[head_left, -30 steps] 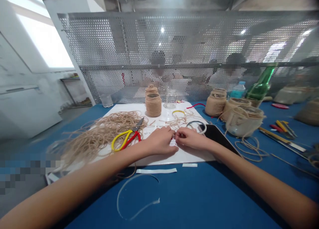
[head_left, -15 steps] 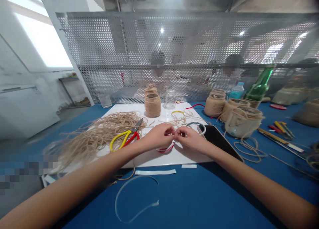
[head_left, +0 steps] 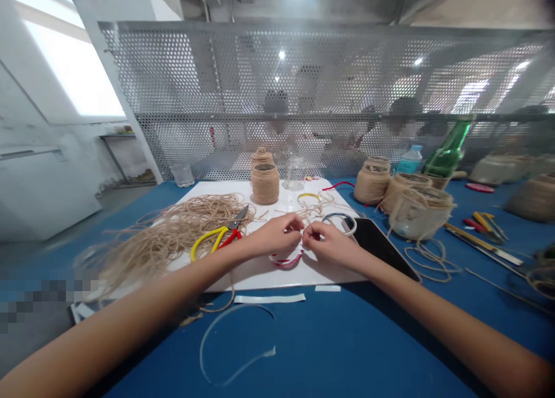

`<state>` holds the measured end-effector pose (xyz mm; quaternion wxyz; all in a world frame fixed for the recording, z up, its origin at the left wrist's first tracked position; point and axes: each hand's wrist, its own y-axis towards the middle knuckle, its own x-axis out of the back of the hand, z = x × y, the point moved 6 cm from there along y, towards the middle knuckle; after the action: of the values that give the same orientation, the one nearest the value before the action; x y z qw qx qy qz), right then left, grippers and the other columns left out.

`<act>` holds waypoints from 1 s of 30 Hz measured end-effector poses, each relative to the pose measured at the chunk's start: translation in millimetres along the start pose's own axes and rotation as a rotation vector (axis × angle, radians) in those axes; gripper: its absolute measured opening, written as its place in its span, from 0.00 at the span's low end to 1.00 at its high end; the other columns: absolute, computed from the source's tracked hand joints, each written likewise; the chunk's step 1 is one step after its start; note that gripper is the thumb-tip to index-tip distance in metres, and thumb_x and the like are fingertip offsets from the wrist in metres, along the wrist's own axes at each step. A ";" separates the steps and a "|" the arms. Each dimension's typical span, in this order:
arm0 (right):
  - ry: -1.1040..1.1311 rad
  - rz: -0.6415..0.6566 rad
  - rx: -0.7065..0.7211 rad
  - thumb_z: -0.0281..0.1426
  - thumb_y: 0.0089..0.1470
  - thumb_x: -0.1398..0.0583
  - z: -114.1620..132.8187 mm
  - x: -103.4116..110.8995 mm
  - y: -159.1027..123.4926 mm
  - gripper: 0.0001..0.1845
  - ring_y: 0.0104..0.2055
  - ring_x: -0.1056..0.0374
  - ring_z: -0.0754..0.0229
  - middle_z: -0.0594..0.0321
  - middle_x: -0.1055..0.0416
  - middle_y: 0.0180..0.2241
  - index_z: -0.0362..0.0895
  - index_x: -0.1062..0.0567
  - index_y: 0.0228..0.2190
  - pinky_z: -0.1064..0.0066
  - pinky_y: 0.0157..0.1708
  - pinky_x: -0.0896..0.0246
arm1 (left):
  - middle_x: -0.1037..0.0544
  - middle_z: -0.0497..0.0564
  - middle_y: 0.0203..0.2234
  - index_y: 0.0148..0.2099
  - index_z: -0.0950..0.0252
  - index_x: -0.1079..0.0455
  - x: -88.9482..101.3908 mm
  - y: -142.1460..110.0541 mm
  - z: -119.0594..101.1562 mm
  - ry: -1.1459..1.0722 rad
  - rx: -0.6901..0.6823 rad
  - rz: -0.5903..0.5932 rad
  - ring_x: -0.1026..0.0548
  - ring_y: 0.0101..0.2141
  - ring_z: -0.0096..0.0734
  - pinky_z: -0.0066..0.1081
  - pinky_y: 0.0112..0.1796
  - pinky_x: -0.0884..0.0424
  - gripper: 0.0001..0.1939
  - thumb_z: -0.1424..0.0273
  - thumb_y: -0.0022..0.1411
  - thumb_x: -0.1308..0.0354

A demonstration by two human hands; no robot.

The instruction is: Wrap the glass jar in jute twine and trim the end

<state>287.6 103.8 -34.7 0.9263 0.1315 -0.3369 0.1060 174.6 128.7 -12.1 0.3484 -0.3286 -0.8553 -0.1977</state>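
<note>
A red-and-white striped ring (head_left: 287,264) shows below my left hand (head_left: 281,234), its upper part hidden by the fingers. That hand is closed, with the thumb and lower fingers over the ring. Almost touching it, my right hand (head_left: 326,240) pinches at the ring's right side; what lies between those fingertips is too small to make out. Left of my hands, scissors (head_left: 219,236) with one yellow and one red handle lie pointing away beside a heap of loose twine (head_left: 182,224). A pale ring with a dark band (head_left: 354,227) lies just behind my right hand.
Beneath my hands is a white board (head_left: 255,278). Twine-wrapped jars (head_left: 265,185) and a clear glass jar (head_left: 295,175) stand behind. To the right are a black tablet-like slab (head_left: 384,245), a twine-trimmed jar (head_left: 420,216) and a green bottle (head_left: 451,149). White strips (head_left: 269,298) lie in front.
My fingertips have parted slightly, the left fingers lifting a little. Less of the striped ring's right side shows. The view has shifted slightly.
</note>
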 end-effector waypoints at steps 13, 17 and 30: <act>-0.223 -0.125 0.092 0.30 0.50 0.45 21.7 7.5 -6.4 0.06 0.33 0.39 0.60 0.62 0.33 0.28 0.43 0.31 0.24 0.69 0.33 0.47 | 0.37 0.43 0.17 0.34 0.68 0.34 -11.2 1.1 14.8 -0.232 0.120 0.155 0.40 0.17 0.21 0.22 0.19 0.45 0.09 0.69 0.51 0.51; -0.331 -0.184 0.152 0.31 0.53 0.47 27.4 4.2 -9.7 0.08 0.35 0.40 0.59 0.61 0.33 0.29 0.44 0.33 0.25 0.68 0.35 0.50 | 0.42 0.41 0.13 0.33 0.67 0.36 -18.2 1.8 20.6 -0.297 0.165 0.191 0.43 0.13 0.20 0.22 0.16 0.47 0.10 0.68 0.51 0.53; -0.694 -0.355 0.385 0.26 0.55 0.53 29.6 -14.3 -16.2 0.08 0.37 0.47 0.53 0.53 0.37 0.33 0.41 0.35 0.30 0.62 0.35 0.57 | 0.41 0.42 0.14 0.28 0.67 0.36 -13.6 3.2 14.3 -0.281 0.146 0.224 0.42 0.15 0.19 0.21 0.16 0.45 0.07 0.71 0.48 0.53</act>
<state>263.8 77.6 -25.0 0.7207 0.3858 -0.5743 -0.0443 177.5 133.3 -31.2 0.2682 -0.4198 -0.8658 -0.0474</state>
